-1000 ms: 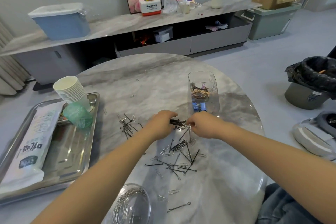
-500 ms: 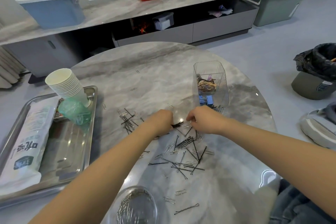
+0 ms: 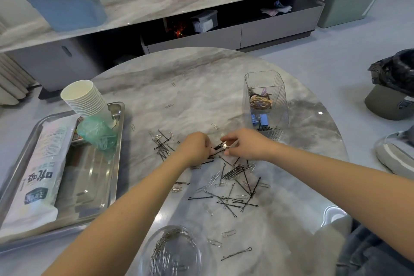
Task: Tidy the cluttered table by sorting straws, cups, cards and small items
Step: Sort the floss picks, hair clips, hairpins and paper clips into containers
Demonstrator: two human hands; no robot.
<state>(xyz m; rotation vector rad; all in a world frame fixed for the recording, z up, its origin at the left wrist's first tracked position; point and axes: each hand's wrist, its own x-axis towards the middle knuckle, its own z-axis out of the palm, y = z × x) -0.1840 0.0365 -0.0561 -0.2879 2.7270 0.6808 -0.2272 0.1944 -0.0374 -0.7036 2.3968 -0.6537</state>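
currently both hands, left hand [image 3: 195,147] and right hand [image 3: 245,145], pinch one bundle of black bobby pins [image 3: 219,146], aligning them for the clear ribbed plastic bin [image 3: 265,101].

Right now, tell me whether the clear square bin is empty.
Not empty: the clear square bin stands upright holding hair ties, blue clips and black pins.
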